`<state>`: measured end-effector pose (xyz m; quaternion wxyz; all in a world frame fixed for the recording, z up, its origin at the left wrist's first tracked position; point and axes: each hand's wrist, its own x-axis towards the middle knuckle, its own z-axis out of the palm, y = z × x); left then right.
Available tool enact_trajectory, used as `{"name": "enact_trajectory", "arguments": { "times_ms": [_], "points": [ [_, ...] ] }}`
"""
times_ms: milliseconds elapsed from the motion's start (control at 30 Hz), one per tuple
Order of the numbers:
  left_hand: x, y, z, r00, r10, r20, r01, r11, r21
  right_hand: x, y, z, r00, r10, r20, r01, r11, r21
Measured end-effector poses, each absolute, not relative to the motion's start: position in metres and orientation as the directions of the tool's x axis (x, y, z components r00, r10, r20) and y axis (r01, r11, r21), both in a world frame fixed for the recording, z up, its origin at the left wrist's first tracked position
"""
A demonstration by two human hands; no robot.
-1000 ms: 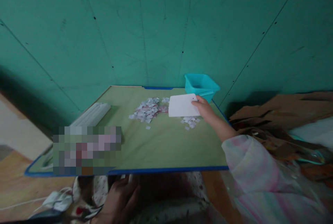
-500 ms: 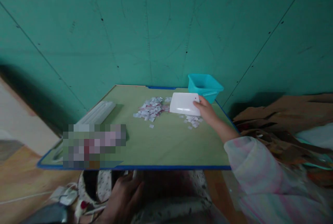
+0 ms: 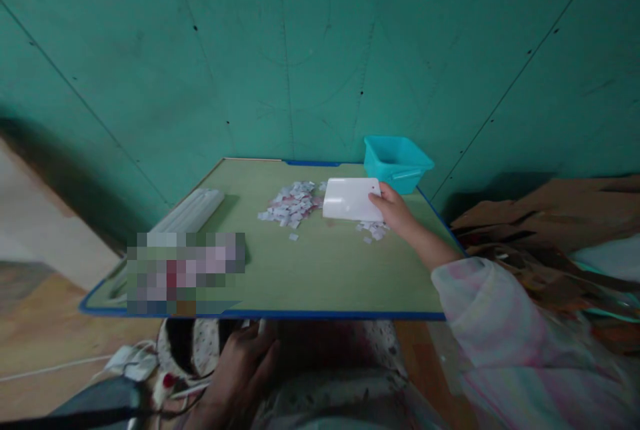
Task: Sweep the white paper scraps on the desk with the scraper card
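Observation:
A flat white plastic scraper [image 3: 351,199] with a small hole near one corner is in my right hand [image 3: 393,209]. The thumb lies on its face and the other fingers are behind it. It is held above the table, hiding part of a small pile of white paper squares [image 3: 373,231]. To its left lies a larger heap of white paper squares [image 3: 293,203], with one loose square in front. My left hand [image 3: 243,367] is low, below the table's front edge, with curled fingers; a pale bit shows at the fingertips, too unclear to name.
A turquoise plastic basket [image 3: 399,162] stands at the table's back right corner. Long white packages [image 3: 193,213] and a blurred-out item [image 3: 200,270] lie on the left. The blue-edged table [image 3: 325,277] meets a green wall [image 3: 320,57]. Cardboard [image 3: 565,210] is piled at right.
The scraper has shifted slightly left and tilted a little in my right hand. The view has moved slightly. My left hand stays low beneath the table edge.

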<state>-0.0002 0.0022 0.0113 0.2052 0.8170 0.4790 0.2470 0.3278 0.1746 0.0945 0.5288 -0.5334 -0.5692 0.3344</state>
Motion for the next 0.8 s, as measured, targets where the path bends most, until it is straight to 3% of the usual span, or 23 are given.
{"name": "enact_trajectory", "arguments": {
  "times_ms": [267, 500, 800],
  "points": [
    [0.001, -0.001, 0.013, 0.394, 0.895, 0.208, 0.678, -0.435, 0.593, 0.328, 0.177, 0.093, 0.171, 0.951, 0.258, 0.195, 0.224, -0.955],
    [0.001, -0.001, 0.008, 0.367, 0.895, 0.254, 0.69, -0.445, 0.571, 0.322, 0.168, 0.103, 0.101, 0.987, 0.123, 0.164, 0.106, -0.981],
    [0.0, -0.002, 0.009, 0.357, 0.914, 0.193, 0.651, -0.392, 0.65, 0.334, 0.165, 0.115, 0.208, 0.962, 0.177, 0.235, 0.127, -0.964]
  ]
}}
